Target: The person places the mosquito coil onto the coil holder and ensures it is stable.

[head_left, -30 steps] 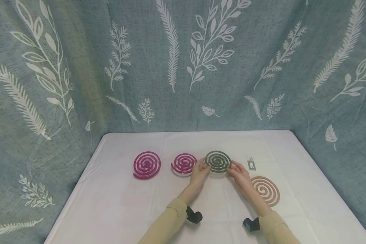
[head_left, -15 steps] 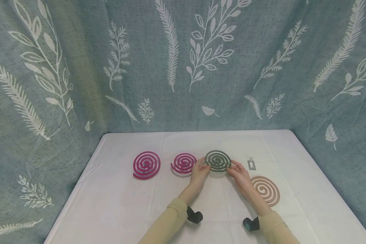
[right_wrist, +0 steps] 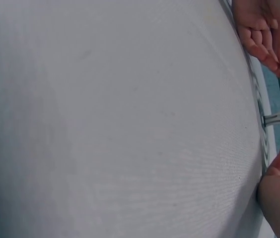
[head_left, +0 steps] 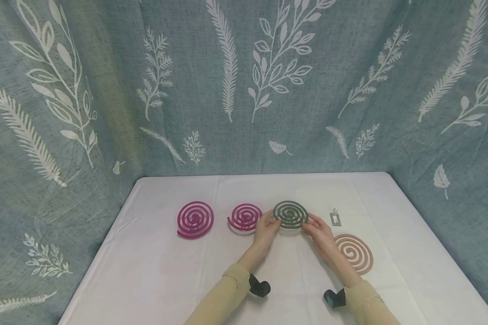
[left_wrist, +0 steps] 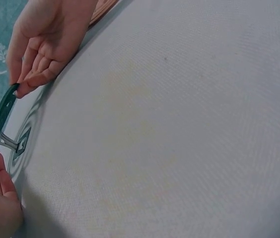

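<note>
Both hands hold a green mosquito coil level above the white table, pinching its rim from opposite sides. My left hand has the left edge between thumb and fingers; my right hand has the right edge. Under the coil stands a small metal coil stand, its prong rising to the coil's underside in the left wrist view. In the right wrist view that prong reaches the green coil; whether it enters the centre is hidden. A magenta coil sits raised just left of my left hand.
Another magenta coil is farther left. A second small metal stand stands bare on the table to the right. Partly behind my right forearm lies a brown coil. A patterned curtain borders the white table.
</note>
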The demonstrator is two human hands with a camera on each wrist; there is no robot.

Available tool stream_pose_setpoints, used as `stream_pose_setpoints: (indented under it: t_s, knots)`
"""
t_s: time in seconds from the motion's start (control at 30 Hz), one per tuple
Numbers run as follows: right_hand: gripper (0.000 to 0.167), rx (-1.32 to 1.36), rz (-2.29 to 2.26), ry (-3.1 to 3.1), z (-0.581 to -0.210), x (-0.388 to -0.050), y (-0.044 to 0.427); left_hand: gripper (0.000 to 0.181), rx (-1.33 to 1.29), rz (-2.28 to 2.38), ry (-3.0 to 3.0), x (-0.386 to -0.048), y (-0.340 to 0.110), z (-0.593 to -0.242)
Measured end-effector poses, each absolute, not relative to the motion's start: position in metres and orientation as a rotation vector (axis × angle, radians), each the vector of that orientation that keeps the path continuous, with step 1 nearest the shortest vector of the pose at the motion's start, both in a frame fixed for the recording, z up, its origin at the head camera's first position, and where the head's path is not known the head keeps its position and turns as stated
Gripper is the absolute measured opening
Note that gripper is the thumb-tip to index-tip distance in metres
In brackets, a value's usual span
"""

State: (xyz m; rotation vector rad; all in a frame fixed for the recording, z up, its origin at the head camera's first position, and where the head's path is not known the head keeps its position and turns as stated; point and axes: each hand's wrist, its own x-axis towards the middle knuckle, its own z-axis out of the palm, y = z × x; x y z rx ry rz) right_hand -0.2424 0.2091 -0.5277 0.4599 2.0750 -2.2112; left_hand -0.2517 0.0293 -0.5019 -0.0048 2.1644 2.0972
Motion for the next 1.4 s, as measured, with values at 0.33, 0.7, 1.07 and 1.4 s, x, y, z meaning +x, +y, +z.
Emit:
stream_pose_setpoints:
  t_s: [0.33,0.7,1.07,1.4]
  knots:
    - [0.060,0.447,-2.286,2.043,-0.526,-0.240,0.208,0.050,0.013,2.126,2.208,-0.260,0.033,-0.522]
    - [0.061,0.465,-2.256,2.048,-0.524,-0.240,0.208,0.050,-0.015,2.098,2.219,-0.259,0.033,-0.522]
    - [0.060,0.468,-2.247,2.060,-0.525,-0.241,0.207,0.050,-0.017,2.091,2.232,-0.259,0.033,-0.520]
    - [0.059,0.496,-2.212,2.100,-0.523,-0.239,0.206,0.049,-0.019,2.040,2.241,-0.260,0.031,-0.518]
